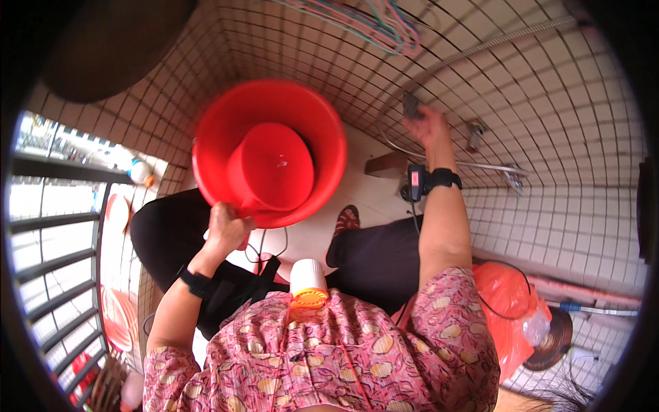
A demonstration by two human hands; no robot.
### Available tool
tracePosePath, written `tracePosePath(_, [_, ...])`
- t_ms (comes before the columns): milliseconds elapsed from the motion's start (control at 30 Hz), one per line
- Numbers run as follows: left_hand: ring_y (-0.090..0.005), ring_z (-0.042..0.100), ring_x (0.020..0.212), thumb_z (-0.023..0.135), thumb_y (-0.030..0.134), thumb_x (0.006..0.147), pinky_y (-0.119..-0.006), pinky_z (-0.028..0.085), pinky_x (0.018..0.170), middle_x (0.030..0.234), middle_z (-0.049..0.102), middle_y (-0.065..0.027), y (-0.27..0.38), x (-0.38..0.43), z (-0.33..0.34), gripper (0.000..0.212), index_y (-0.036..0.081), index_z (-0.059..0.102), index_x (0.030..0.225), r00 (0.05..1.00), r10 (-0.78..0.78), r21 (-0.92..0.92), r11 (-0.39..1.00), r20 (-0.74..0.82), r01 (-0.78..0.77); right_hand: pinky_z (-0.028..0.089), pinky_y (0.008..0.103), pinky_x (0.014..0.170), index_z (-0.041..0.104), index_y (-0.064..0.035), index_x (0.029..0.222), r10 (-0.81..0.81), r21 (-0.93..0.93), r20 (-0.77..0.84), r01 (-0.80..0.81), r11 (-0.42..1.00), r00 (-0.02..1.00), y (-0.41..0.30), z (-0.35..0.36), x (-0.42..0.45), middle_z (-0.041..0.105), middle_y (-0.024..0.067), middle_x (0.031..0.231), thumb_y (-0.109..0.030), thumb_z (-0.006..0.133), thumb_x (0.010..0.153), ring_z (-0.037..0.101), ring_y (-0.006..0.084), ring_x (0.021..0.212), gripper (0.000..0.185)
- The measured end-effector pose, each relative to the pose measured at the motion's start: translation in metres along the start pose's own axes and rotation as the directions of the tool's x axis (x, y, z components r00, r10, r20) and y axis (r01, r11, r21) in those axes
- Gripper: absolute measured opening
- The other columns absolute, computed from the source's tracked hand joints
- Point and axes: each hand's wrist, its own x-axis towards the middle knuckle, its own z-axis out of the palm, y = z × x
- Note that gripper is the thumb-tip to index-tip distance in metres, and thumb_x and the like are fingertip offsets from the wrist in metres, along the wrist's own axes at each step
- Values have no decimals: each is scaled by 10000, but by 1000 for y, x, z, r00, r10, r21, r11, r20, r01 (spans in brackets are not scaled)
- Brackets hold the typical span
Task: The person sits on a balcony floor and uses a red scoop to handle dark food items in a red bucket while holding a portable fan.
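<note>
My left hand [229, 232] is closed around the handle of a red plastic dipper [278, 165], at the near rim of a red plastic bucket [322, 136]. The dipper's bowl shows inside the bucket's outline; whether my fingers also grip the rim, I cannot tell. Out to the right, my right hand [430, 126] holds a grey scrubbing pad [411, 104] at the white tiled wall [494, 98]. It is hard to see if the pad touches the tiles. Both wrists wear black straps.
A metal shower hose [463, 51] loops along the wall near a tap [474, 135]. Clothes hangers [381, 31] hang above. An orange plastic bag [502, 291] is at my right, and a barred window [56, 257] at my left. A white bottle with a yellow part [308, 278] lies against my chest.
</note>
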Motion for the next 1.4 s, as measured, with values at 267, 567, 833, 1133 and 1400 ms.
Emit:
tracePosePath(267, [-163, 454, 365, 601, 54, 565, -324, 379, 409, 383, 420, -122, -7, -1, -13, 206, -84, 469, 488, 998, -44, 74, 996, -42, 47, 556, 396, 592, 379, -19, 1254, -52, -651, -34, 17, 759, 998, 62, 56, -9, 477, 167, 1107, 7, 497, 737, 543, 295, 867, 531])
tracePosePath(567, [-247, 489, 402, 626, 110, 548, -363, 398, 447, 429, 421, -198, -9, -2, -12, 264, -92, 462, 502, 996, -80, 107, 991, -50, 85, 542, 369, 575, 468, -140, 1219, 41, -906, -11, -28, 422, 999, 81, 60, -2, 550, 81, 1028, 13, 495, 716, 575, 205, 800, 527])
tracePosePath(833, [-150, 468, 390, 626, 75, 559, -341, 373, 402, 388, 396, -126, -19, 2, -9, 240, -81, 461, 484, 993, -83, 17, 996, -84, 84, 540, 388, 650, 368, -160, 1290, 34, -823, 5, -15, 568, 999, 78, 73, -12, 447, 84, 1220, 38, 455, 746, 517, 253, 970, 585])
tracePosePath(1133, [-100, 445, 404, 582, 39, 598, -272, 357, 395, 440, 461, -36, 9, -4, -11, 135, -65, 509, 553, 993, -62, -39, 998, -101, 59, 549, 389, 630, 372, -72, 1278, -34, -706, 67, 71, 704, 997, 64, 73, -20, 462, 127, 1159, 67, 440, 729, 547, 261, 893, 571])
tracePosePath(1400, [-120, 527, 477, 601, 44, 630, -238, 414, 455, 556, 557, -87, 30, -26, -14, 199, -116, 566, 742, 989, 61, 83, 995, -137, -50, 513, 481, 697, 430, -17, 1199, 93, -462, 178, 0, 887, 980, 63, 71, -19, 481, 152, 1068, 50, 407, 688, 506, 299, 905, 516])
